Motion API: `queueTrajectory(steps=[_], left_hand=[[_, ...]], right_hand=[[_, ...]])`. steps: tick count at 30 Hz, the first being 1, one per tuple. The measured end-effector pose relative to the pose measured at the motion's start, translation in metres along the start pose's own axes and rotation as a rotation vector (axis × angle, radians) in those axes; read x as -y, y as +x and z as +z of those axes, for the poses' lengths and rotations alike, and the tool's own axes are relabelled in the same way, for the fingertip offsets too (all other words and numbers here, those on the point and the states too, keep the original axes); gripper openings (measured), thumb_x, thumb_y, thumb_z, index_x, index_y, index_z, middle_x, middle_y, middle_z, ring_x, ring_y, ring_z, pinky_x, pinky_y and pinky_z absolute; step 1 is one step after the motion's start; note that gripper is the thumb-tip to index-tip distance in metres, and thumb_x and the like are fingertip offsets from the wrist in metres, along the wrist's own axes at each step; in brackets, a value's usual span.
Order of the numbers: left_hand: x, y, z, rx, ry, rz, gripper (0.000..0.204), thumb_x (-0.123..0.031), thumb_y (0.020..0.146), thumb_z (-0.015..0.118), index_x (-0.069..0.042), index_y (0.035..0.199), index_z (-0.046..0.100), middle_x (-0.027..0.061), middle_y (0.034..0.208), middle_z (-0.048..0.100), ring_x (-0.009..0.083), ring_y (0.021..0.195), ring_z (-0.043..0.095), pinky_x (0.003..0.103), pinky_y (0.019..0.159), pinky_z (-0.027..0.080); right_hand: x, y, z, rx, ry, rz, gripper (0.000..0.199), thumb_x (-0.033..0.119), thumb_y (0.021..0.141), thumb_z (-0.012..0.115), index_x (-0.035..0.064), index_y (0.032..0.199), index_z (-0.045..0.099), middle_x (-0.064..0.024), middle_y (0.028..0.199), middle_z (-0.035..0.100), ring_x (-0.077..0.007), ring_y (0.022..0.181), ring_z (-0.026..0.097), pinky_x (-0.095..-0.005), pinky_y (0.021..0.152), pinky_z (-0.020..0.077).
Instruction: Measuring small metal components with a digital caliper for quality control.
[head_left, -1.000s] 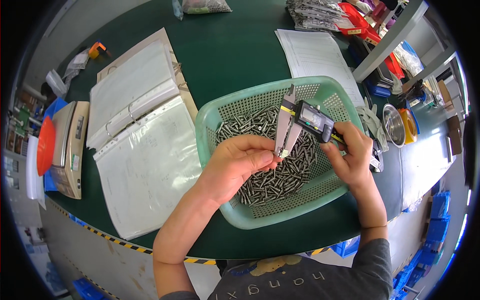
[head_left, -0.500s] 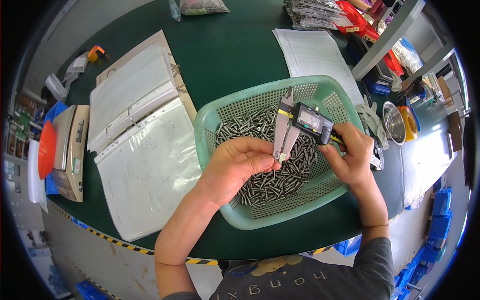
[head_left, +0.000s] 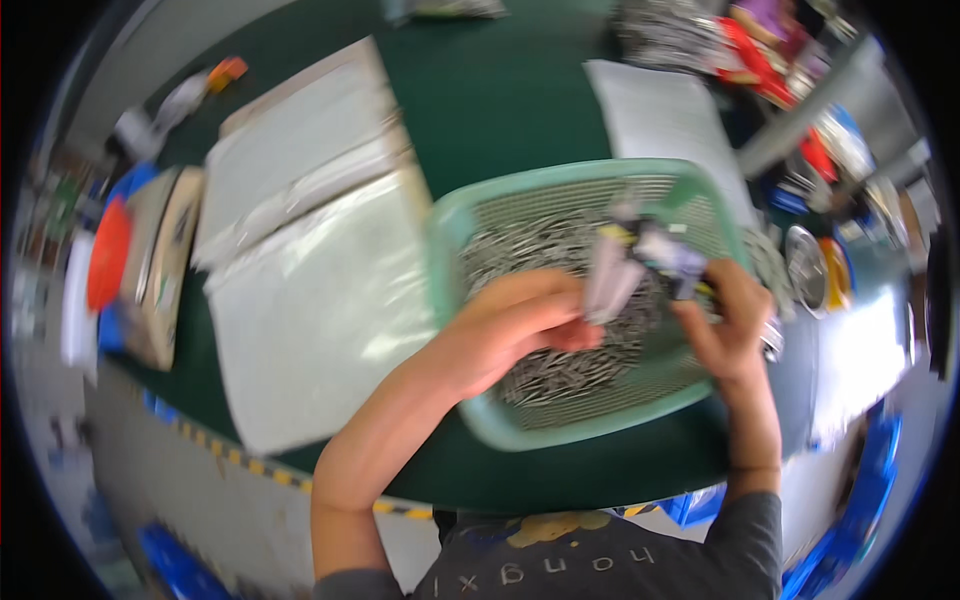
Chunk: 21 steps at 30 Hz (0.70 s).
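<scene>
A digital caliper [head_left: 668,256] hangs over a green perforated plastic basket [head_left: 440,262], smeared by motion. My right hand [head_left: 738,318] grips its right end, thumb below and fingers curled round it. By the jaw tips, my left hand [head_left: 505,332] is pinched closed; blur and its own fingers hide whatever sits between them. Many small slim metal pins [head_left: 555,378], grey and screw-like, lie heaped in the basket beneath both hands.
An open ring binder [head_left: 310,315] with plastic sleeves lies left of the basket. Farther left stands a beige scale [head_left: 172,275]. Paper sheets [head_left: 665,118], a metal bowl [head_left: 804,268] and a grey post [head_left: 800,120] are at the right. Bagged parts [head_left: 665,35] lie at the back.
The whole view has shifted, so table and basket appear farther right, and the picture is blurred. Both hands keep their hold, with the caliper turned slightly.
</scene>
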<state>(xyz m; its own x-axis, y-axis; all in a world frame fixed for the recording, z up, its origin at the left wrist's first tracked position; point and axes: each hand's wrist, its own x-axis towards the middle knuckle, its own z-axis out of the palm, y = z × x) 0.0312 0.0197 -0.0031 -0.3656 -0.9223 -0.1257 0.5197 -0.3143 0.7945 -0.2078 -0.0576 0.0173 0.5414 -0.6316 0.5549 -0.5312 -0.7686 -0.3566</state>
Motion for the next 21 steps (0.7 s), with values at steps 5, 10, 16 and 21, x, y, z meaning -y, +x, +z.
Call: queueTrajectory(steps=[5, 10, 16, 21], left_hand=[[0.000, 0.015, 0.011, 0.099, 0.016, 0.022, 0.024, -0.020, 0.090, 0.053, 0.001, 0.102, 0.056, 0.0088, 0.093, 0.061, 0.0144, 0.087, 0.059, 0.026, 0.080, 0.047], [0.002, 0.012, 0.007, 0.077, -0.010, 0.006, 0.022, -0.019, 0.091, 0.052, 0.000, 0.100, 0.056, 0.0076, 0.091, 0.062, 0.0124, 0.085, 0.058, 0.024, 0.078, 0.046], [0.002, 0.011, 0.007, 0.110, -0.015, 0.021, 0.023, -0.022, 0.092, 0.052, 0.000, 0.098, 0.056, 0.0071, 0.090, 0.062, 0.0126, 0.084, 0.058, 0.024, 0.076, 0.046], [0.004, 0.012, 0.011, 0.102, -0.014, -0.002, 0.025, -0.025, 0.093, 0.049, -0.001, 0.095, 0.056, 0.0067, 0.089, 0.061, 0.0128, 0.083, 0.058, 0.025, 0.076, 0.046]], right_hand=[[-0.012, -0.012, -0.009, -0.059, -0.032, 0.026, 0.031, 0.022, 0.077, 0.067, -0.0035, 0.092, 0.056, -0.0052, 0.066, 0.050, -0.0109, 0.053, 0.043, -0.0242, 0.047, 0.0333], [-0.016, -0.014, -0.002, -0.011, 0.044, 0.075, 0.030, 0.019, 0.079, 0.063, -0.0053, 0.095, 0.055, -0.0052, 0.069, 0.050, -0.0101, 0.056, 0.042, -0.0219, 0.049, 0.0333], [-0.020, -0.014, -0.001, -0.021, 0.007, -0.035, 0.026, 0.013, 0.083, 0.056, -0.0072, 0.099, 0.052, -0.0045, 0.074, 0.050, -0.0093, 0.062, 0.040, -0.0229, 0.053, 0.0317], [-0.022, -0.016, -0.004, -0.013, -0.020, 0.006, 0.031, 0.018, 0.082, 0.058, -0.0079, 0.100, 0.053, -0.0070, 0.074, 0.052, -0.0121, 0.062, 0.044, -0.0242, 0.054, 0.0346]])
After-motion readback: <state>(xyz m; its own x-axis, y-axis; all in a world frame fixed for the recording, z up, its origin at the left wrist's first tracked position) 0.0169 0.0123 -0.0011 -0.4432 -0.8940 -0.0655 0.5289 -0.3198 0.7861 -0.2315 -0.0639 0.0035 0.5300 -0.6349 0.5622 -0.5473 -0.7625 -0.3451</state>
